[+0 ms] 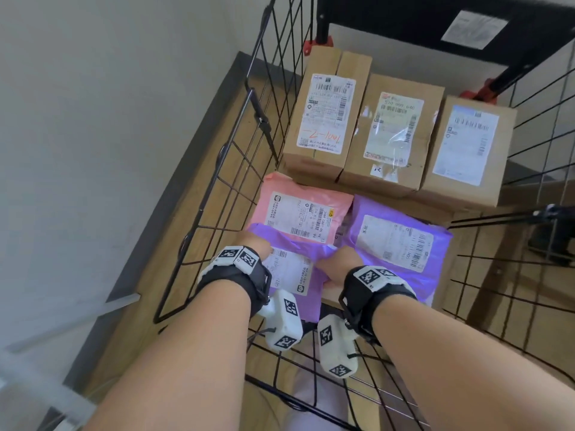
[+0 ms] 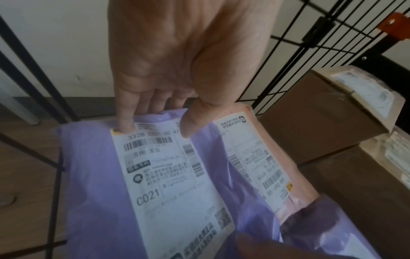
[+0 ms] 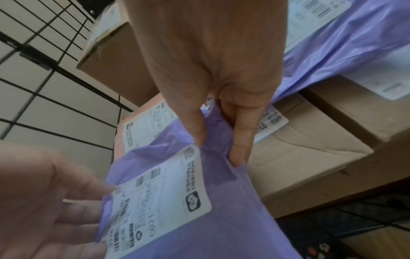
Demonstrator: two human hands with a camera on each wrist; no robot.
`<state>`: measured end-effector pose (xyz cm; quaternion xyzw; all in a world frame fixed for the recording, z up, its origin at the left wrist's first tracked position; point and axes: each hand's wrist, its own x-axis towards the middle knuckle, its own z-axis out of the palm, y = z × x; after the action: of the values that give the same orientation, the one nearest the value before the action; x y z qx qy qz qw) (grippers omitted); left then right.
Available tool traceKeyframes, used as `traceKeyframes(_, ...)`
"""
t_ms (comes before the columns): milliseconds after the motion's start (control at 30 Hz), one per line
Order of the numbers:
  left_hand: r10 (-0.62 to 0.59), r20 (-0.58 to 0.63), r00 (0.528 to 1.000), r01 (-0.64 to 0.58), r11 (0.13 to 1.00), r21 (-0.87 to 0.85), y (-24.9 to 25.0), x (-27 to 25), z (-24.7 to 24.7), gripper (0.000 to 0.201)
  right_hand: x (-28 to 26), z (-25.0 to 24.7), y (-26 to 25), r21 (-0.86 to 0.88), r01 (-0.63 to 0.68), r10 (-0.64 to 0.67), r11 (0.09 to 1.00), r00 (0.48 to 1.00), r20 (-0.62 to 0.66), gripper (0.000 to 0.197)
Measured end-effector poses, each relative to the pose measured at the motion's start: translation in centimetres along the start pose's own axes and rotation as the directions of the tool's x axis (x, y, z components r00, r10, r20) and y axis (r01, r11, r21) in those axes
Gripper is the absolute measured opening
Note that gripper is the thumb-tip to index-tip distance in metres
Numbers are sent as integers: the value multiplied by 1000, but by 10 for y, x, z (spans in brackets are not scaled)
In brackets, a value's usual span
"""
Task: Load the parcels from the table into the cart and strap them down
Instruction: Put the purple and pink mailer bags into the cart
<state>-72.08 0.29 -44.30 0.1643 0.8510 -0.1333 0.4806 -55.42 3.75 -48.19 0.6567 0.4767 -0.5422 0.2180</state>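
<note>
The wire cart (image 1: 217, 169) stands by a pale wall. Left hand (image 2: 177, 61) and right hand (image 3: 221, 70) each pinch the purple mailer (image 2: 93, 184), held over the pink mailer (image 1: 298, 209). Risk: slick film slipping from either pinch, dropping the mailer askew.

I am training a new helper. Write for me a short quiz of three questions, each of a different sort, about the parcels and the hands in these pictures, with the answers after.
1. True or false: the pink mailer lies on top of every other parcel in the cart.
2. How many cardboard boxes stand in the top row at the far end?
A. two
B. three
C. five
3. Fill in: the left hand and the right hand both hold the ____ mailer labelled C021.

Key
1. False: the held mailer's edge overlaps it.
2. B: left box, middle box, right box.
3. purple
</note>
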Motion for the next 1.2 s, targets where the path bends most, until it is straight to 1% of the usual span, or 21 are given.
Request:
traceKeyframes(67, -13, -4, 1000, 13, 1000, 16, 3, 0, -1, 39, 1, 0, -1, 11, -15, 15, 1000, 1000, -17, 31)
traceKeyframes(100, -1, 0, 1000, 1, 1000, -5, 3, 4, 0, 39, -2, -1, -2, 8, -26, 26, 1000, 999, -26, 36)
traceKeyframes(133, 31, -16, 999, -30, 999, 23, 4, 5, 2, 39, -4, -3, -3, 8, -34, 34, 999, 999, -35, 41)
traceKeyframes(200, -12, 6, 1000, 12, 1000, -8, 6, 2, 3, 38, -10, -9, -6, 15, -41, 41, 999, 998, -53, 47)
traceKeyframes(300, -70, -32, 997, 67, 993, -96, 8, 0, 1, 44, -21, -20, -9, -13, -19, 18, 1000, 999, -48, 45)
traceKeyframes(333, -71, -30, 997, 69, 994, -87, 8, -4, -1, 45, -25, -23, -9, -18, -1, 0, 1000, 999, -47, 43)
traceKeyframes(400, -66, -44, 997, 62, 995, -73, 10, -10, -4, 43, -32, -29, -9, -29, 29, -30, 999, 999, -45, 39)
traceKeyframes(467, -53, -28, 998, 50, 995, -81, 13, -18, -8, 37, -38, -36, -9, -50, 47, -49, 998, 997, -53, 33)
traceKeyframes(567, -4, -24, 1000, 2, 998, -67, 16, -27, -11, 34, -46, -47, -10, -148, 73, -82, 986, 995, -61, 24)
traceKeyframes(633, 50, -42, 998, -54, 993, -102, 20, -39, -13, 35, -55, -56, -10, -204, 73, -89, 976, 993, -72, 20)
traceKeyframes(700, 106, -50, 993, -110, 990, -91, 26, -52, -18, 35, -59, -63, -12, -246, 76, -103, 966, 990, -97, 21)
traceKeyframes(733, 126, -61, 990, -131, 989, -70, 31, -63, -21, 29, -64, -70, -12, -258, 86, -118, 962, 987, -109, 23)
traceKeyframes(767, 136, -67, 988, -139, 989, -45, 37, -75, -25, 18, -71, -77, -12, -273, 99, -136, 957, 983, -121, 23)
traceKeyframes(800, 170, -72, 983, -171, 985, -14, 43, -87, -26, 15, -78, -85, -12, -291, 104, -148, 951, 980, -133, 24)
traceKeyframes(867, 276, -50, 960, -268, 955, 126, 58, -108, -28, 34, -94, -102, -11, -349, 119, -182, 930, 972, -152, 24)
traceKeyframes(900, 327, -31, 945, -316, 931, 181, 67, -120, -28, 35, -101, -111, -10, -381, 131, -206, 915, 965, -163, 23)
traceKeyframes(967, 409, 5, 913, -393, 873, 289, 87, -144, -26, 26, -118, -130, -5, -426, 146, -250, 893, 947, -201, 19)
traceKeyframes(1067, 514, -3, 858, -469, 785, 405, 114, -180, -17, 26, -151, -163, 9, -488, 152, -321, 860, 904, -284, 8)
traceKeyframes(1100, 553, 4, 833, -496, 745, 445, 124, -192, -13, 26, -162, -174, 15, -504, 150, -342, 850, 885, -314, 11)
traceKeyframes(1200, 677, -30, 736, -547, 619, 563, 150, -237, 2, 21, -198, -204, 36, -537, 122, -388, 835, 823, -416, 24)
